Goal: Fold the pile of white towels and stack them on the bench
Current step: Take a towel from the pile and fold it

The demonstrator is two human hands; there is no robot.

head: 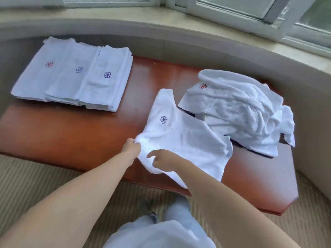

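A white towel (pixel 186 138) with a blue flower emblem lies spread and rumpled on the reddish-brown bench (pixel 77 133), near its front edge. My left hand (pixel 130 146) pinches the towel's near left corner. My right hand (pixel 164 160) rests on the towel's near edge with fingers curled into the cloth. Behind it to the right sits the loose pile of white towels (pixel 238 111). At the bench's far left lie three stacks of folded towels (pixel 75 74) side by side, each with an emblem on top.
A curved beige window ledge (pixel 161 31) wraps behind the bench, with window frames above. Striped carpet (pixel 35 178) lies in front. My legs in light jeans (pixel 172 217) stand close to the bench's front edge.
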